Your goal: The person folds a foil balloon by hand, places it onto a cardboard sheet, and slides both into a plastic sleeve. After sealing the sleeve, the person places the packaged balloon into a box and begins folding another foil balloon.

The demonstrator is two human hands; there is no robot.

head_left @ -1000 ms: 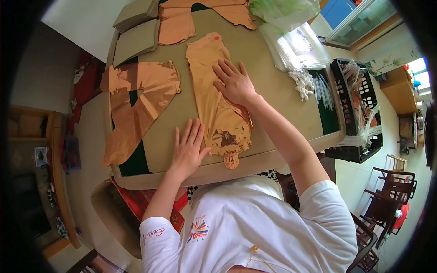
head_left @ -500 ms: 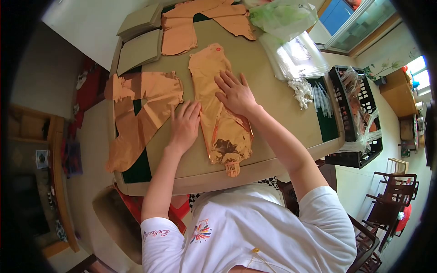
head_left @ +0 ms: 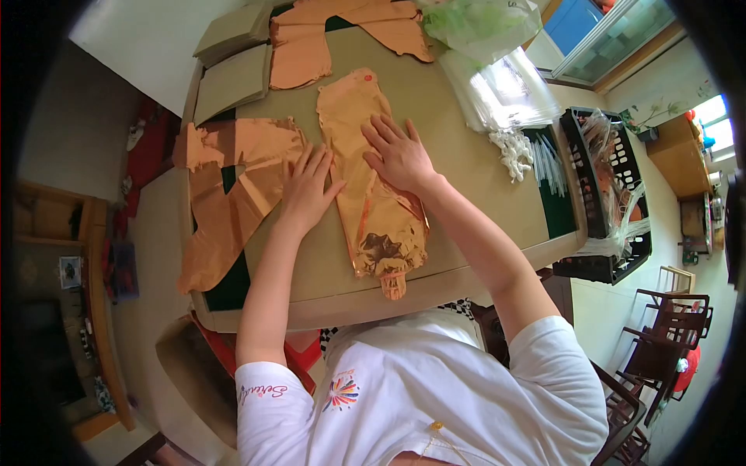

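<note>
A flat, folded rose-gold foil balloon (head_left: 353,116) lies lengthwise on the table in front of me, with a crumpled lower end and a narrow tab pointing toward me. My right hand (head_left: 402,159) rests flat on its right side, fingers stretched out. Along its left edge lies my left hand (head_left: 308,190), also with fingers extended, its fingertips at the balloon's edge. Beside that hand, on the left, spreads another foil balloon (head_left: 252,186), unfolded and creased. Further foil balloons (head_left: 299,58) lie at the far side of the table.
Two stacks of grey-beige cards (head_left: 233,85) stand at the far left. On the right are clear plastic bags (head_left: 505,93), a bundle of white ties (head_left: 513,155), thin clear straws (head_left: 549,167) and a black crate (head_left: 594,186) holding plastic-wrapped items.
My left hand has slid forward and slightly left along the folded balloon's edge. My right hand stays on the balloon in nearly the same place.
</note>
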